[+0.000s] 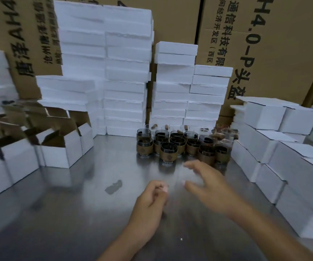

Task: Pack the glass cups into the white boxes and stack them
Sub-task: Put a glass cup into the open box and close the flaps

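Your left hand [152,196] is curled loosely, holding nothing, low centre of frame; your right hand [206,183] is spread, empty, just below the glass cups [182,146] clustered mid-worktop [67,213]. Open white boxes [57,147] sit at left.

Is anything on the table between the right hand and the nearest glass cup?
Nothing visible. The right hand, fingers spread and empty, hovers just short of the front glass cup; only bare steel table lies between them.
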`<move>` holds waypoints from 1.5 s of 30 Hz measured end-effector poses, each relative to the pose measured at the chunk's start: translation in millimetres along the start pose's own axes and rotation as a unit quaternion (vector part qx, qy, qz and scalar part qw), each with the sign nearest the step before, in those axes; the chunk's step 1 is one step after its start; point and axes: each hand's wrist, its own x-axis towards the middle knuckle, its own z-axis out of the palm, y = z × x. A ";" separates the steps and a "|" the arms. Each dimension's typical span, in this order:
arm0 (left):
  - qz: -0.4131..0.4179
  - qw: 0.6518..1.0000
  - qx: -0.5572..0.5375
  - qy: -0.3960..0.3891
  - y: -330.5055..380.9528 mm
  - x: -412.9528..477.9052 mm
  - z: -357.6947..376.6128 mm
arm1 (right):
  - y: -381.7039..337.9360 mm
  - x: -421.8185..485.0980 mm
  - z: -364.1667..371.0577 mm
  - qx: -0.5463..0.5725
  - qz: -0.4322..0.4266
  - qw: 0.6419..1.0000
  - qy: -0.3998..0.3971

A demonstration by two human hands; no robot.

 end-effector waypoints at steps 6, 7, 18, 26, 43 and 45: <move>0.073 0.994 0.057 0.061 6.2 -11.2 -6.9 | 8.1 -38.6 58.1 0.092 0.051 0.987 0.121; 0.079 0.993 0.061 0.069 6.6 -12.2 -8.5 | 8.6 -40.0 58.7 0.089 0.054 0.987 0.122; 0.057 0.960 0.086 0.260 11.2 21.2 -87.6 | -0.9 -44.8 50.6 -0.038 0.051 0.992 0.104; -0.015 0.906 0.285 0.313 -4.9 64.5 -215.0 | -2.2 -41.6 54.0 -0.082 0.046 0.992 0.089; -0.049 0.852 0.476 0.215 26.9 68.7 -224.9 | 6.7 -36.7 56.3 -0.055 0.030 0.995 0.082; -0.017 0.861 0.467 0.202 35.8 64.2 -211.8 | 6.9 -36.7 55.6 -0.058 0.032 0.995 0.080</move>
